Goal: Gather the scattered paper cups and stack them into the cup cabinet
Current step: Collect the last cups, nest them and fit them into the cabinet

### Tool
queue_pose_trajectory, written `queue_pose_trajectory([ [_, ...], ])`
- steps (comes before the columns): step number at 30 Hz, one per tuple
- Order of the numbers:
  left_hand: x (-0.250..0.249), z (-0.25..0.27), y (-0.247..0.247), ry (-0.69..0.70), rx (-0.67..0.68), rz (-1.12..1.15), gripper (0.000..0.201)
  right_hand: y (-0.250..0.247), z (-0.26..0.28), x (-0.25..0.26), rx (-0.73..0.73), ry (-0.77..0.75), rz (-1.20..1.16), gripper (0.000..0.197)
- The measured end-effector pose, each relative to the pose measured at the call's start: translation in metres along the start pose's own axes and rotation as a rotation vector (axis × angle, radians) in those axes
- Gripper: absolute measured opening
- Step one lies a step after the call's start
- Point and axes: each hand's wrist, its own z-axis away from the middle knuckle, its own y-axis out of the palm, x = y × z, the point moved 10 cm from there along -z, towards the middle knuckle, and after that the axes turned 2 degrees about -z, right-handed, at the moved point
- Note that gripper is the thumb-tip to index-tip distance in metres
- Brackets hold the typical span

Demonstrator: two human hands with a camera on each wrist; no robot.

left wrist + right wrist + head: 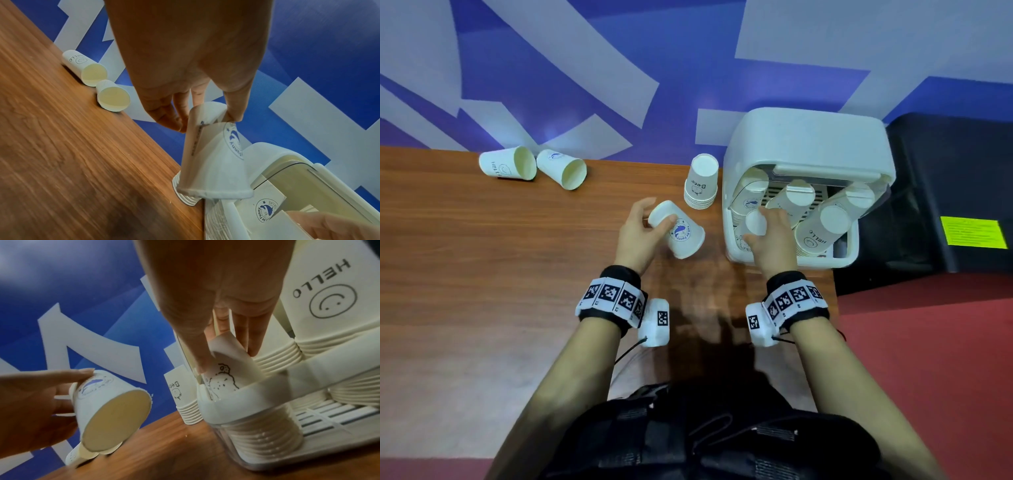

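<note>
Left hand [635, 233]: fingers and thumb pinch the closed base of a dolphin-print cup [678, 230], held tilted, mouth facing the person. Right hand [770, 236]: fingers curled round the base of a sheep-print cup [223, 369] sitting on a stack in the near-left slot of the cup cabinet [808, 144].

Judgement: thin paper, very light, dents easily; grip at the stiffer base or rim.

Cabinet slots beyond the right fingers hold inverted stacks. Left of them, a short stack [700, 186] stands on the table [482, 240]; two loose cups [532, 166] lie well beyond the left fingers.
</note>
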Motion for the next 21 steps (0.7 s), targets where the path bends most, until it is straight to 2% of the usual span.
queue_pose_trajectory([
  [6, -0.008, 0.010, 0.006, 0.014, 0.035, 0.005, 0.052, 0.004, 0.004, 0.002, 0.042, 0.018, 0.065, 0.064],
  [10, -0.025, 0.021, 0.008, 0.063, 0.046, 0.003, 0.053, 0.002, 0.014, -0.002, 0.090, 0.031, 0.004, 0.068],
  [15, -0.053, 0.034, 0.018, 0.164, 0.044, -0.018, 0.054, -0.023, 0.038, -0.014, -0.052, 0.067, -0.209, 0.060],
  [21, -0.094, 0.055, 0.055, 0.349, 0.076, -0.035, 0.051, -0.061, 0.067, -0.035, -0.266, 0.100, -0.476, 0.053],
])
